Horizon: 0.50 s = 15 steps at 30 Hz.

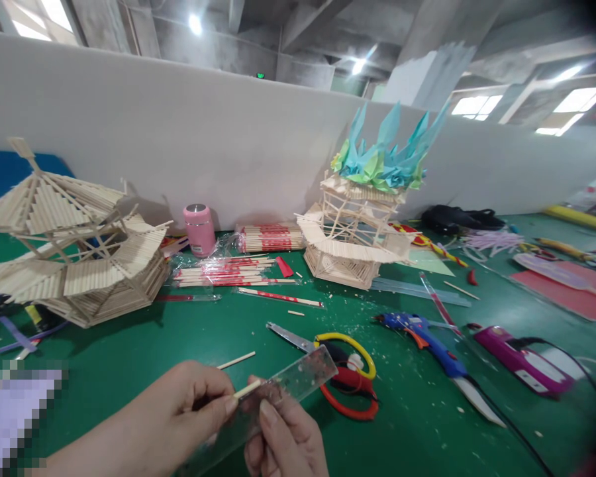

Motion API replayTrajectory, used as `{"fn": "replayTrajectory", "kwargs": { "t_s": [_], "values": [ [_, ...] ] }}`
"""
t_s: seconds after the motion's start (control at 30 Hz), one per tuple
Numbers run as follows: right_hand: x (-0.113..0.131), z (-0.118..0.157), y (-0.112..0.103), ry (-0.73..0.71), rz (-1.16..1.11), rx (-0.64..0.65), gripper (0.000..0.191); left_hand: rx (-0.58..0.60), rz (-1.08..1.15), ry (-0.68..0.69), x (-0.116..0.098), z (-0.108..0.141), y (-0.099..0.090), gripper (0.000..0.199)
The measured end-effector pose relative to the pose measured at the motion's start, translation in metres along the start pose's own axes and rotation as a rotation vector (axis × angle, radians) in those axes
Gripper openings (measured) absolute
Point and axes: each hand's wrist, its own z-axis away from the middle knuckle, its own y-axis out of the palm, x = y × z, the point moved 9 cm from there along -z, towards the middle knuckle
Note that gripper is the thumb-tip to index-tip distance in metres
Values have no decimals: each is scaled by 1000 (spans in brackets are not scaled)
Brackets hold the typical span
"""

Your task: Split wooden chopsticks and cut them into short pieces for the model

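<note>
My left hand (193,404) pinches a short pale wooden stick (247,389) between thumb and finger, laid along the upper edge of a clear flat plastic strip that looks like a ruler (308,376). Closed on that strip from below is my right hand (288,430), its fingertips close to the stick. Another thin stick (237,360) shows just past my left knuckles; I cannot tell whether it touches the hand. Beyond the strip's far end lie open scissors (345,387) with one yellow and one red handle loop.
Stick-built pavilion models stand left (114,265) and centre right (345,255), the latter topped with blue paper folds (387,156). Between them are a pink flask (199,230) and wrapped chopsticks (271,237). A blue glue gun (427,341) and magenta device (524,361) with cables lie right.
</note>
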Motion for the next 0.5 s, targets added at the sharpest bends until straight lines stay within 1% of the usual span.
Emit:
{"fn": "replayTrajectory", "kwargs": {
  "t_s": [0.17, 0.23, 0.37, 0.5],
  "values": [
    [2, 1, 4, 47, -71, -23, 32, -21, 24, 28, 0, 0, 0, 34],
    [4, 0, 5, 40, -79, -31, 32, -31, 25, 34, -1, 1, -1, 35],
    [7, -3, 5, -8, -42, -49, 31, -39, 14, 6, -1, 1, -2, 37],
    [7, -5, 4, -19, -41, -78, 31, -29, 33, 24, -3, 0, -1, 36]
  ]
}}
